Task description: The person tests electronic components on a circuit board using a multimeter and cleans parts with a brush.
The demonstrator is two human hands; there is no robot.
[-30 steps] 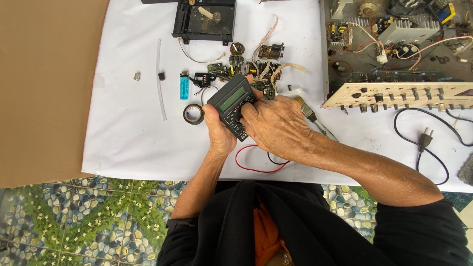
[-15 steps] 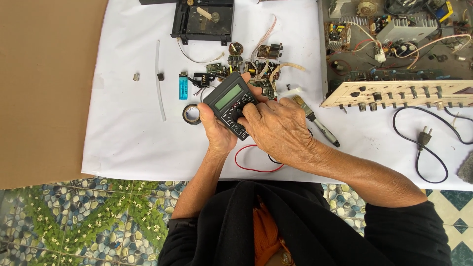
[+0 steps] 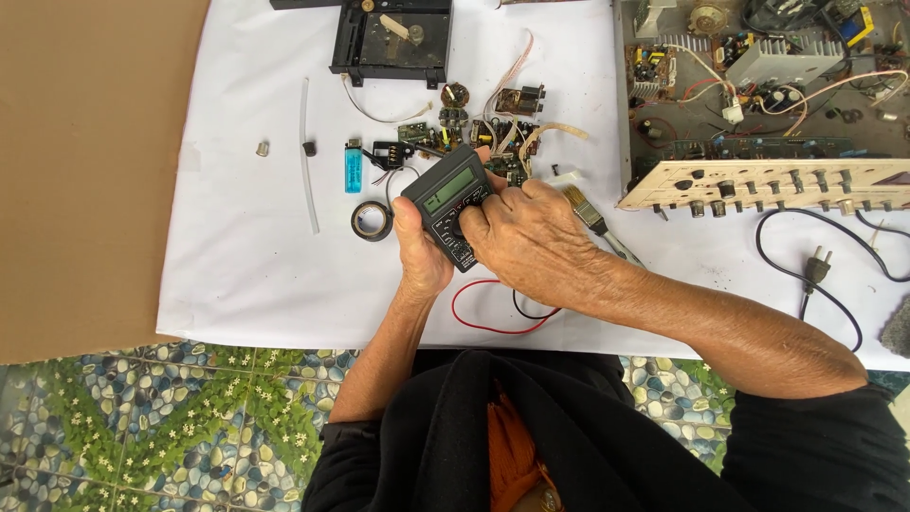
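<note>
Head view: dark grey handheld multimeter with green display (image 3: 449,204) above white sheet (image 3: 246,275), near its front edge. Long axis tilted, display end up-right. Left hand (image 3: 419,251) grip closed around lower-left body; right hand (image 3: 526,237) fingertips closed on dial, from right.

Two hands over the white sheet (image 3: 246,275): one left hand (image 3: 422,251), one right hand (image 3: 531,237); one dark handheld multimeter (image 3: 450,204) between them; one roll of black tape (image 3: 371,221); one blue lighter (image 3: 354,171); one clear plastic tube (image 3: 308,156); one paintbrush (image 3: 583,207); one black frame part (image 3: 391,40); one open amplifier chassis (image 3: 758,85) with one cream front panel (image 3: 758,182); one black mains plug (image 3: 817,268); one red lead (image 3: 474,308); one black lead (image 3: 531,311); two small loose parts, one metal cap (image 3: 263,148) and one black cap (image 3: 309,148); one cluster of small circuit boards (image 3: 474,128), number not countable.
</note>
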